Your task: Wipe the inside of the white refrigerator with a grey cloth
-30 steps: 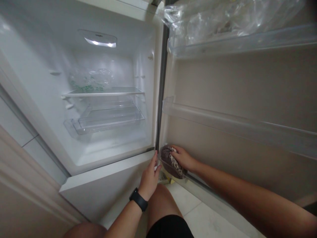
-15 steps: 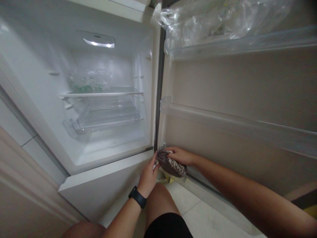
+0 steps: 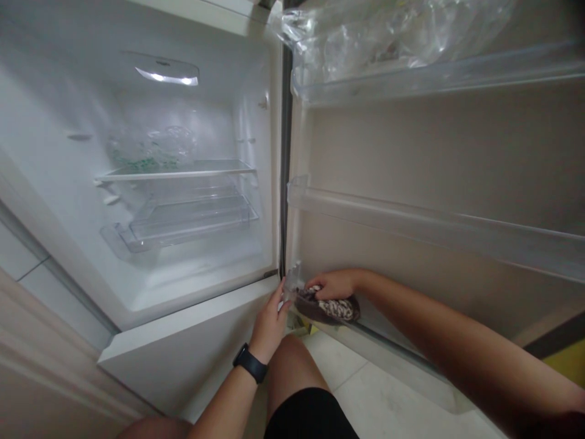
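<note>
An open fridge (image 3: 183,317) fills the view, its door (image 3: 411,152) swung out to the right. My right hand (image 3: 336,283) is closed on a dark patterned cloth (image 3: 331,309), pressed into the lowest door bin near the hinge side. My left hand (image 3: 269,320), with a black watch on the wrist, grips the end of that clear bottom bin (image 3: 292,281) between thumb and fingers, right beside the cloth.
Inside, a glass shelf (image 3: 178,169) carries a clear bag with green bits (image 3: 150,149); a clear drawer (image 3: 183,219) sits below. The top door bin (image 3: 411,73) holds crumpled plastic bags (image 3: 388,33). A middle door bin (image 3: 434,228) spans the door. My knees and white floor tiles (image 3: 379,402) lie below.
My right hand has turned and flattened the cloth down into the bottom door bin, sliding slightly right. My left hand stays at the bin's end. The view has shifted a little left.
</note>
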Action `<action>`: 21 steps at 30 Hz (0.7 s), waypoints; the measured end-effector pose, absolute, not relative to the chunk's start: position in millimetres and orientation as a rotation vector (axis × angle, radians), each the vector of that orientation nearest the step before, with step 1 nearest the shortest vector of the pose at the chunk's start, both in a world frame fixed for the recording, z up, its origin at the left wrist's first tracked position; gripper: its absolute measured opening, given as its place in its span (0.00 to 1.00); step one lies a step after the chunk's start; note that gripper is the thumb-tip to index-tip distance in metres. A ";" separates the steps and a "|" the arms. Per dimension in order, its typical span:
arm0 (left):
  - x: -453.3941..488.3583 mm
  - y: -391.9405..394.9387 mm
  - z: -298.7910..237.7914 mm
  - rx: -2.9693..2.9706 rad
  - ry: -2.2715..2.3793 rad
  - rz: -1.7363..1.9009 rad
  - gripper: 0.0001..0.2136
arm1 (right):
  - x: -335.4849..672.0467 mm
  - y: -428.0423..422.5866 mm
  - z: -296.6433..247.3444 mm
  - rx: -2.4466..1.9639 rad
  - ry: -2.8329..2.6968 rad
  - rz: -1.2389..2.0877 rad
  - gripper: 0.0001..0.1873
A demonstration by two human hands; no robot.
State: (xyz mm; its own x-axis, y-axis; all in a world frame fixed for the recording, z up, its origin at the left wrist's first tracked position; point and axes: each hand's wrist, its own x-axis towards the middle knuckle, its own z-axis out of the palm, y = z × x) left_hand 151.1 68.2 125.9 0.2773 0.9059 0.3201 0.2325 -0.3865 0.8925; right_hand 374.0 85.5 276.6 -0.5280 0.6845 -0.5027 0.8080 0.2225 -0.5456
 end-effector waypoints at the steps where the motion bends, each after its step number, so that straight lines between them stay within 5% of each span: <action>1: 150.7 68.6 125.2 1.800 1.034 1.136 0.28 | 376.7 80.0 281.9 1.429 2.287 -1.153 0.25; 11: 152.5 68.4 120.2 1.811 1.069 1.134 0.27 | 423.1 13.6 303.8 1.461 1.924 -0.939 0.29; 21: 153.8 64.4 123.1 2.043 1.171 1.177 0.27 | 469.5 -35.5 297.8 1.643 1.790 -0.946 0.19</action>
State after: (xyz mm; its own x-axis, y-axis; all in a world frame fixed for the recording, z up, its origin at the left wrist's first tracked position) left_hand 153.8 64.4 123.1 0.2551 0.8645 0.4331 0.4290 -0.5026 0.7506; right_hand 469.5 -35.5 297.8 -0.1217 0.6203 -0.7749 0.9897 0.0163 -0.1424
